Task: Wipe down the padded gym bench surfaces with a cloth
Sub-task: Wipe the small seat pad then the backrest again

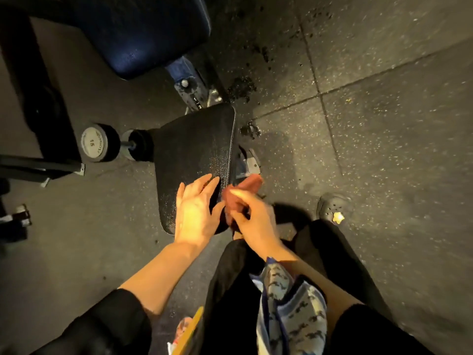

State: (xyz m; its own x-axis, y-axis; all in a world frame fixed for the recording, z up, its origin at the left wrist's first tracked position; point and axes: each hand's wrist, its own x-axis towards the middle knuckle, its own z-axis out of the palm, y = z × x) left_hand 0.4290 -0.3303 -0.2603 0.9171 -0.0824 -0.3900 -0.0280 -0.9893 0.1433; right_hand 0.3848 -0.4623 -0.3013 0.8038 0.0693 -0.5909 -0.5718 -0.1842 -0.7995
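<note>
The reddish-brown cloth (240,198) is bunched in my right hand (252,216), fingers curled round it, at the near right edge of the black seat pad (194,149); my left hand (195,208) lies flat and open on that pad's near end. I judge the wiping is early or mid-way; the pad shows a speckled sheen, perhaps damp; the blue back pad (143,34) beyond seems still to be done; a dumbbell (99,142) sits left on the floor (384,124).
</note>
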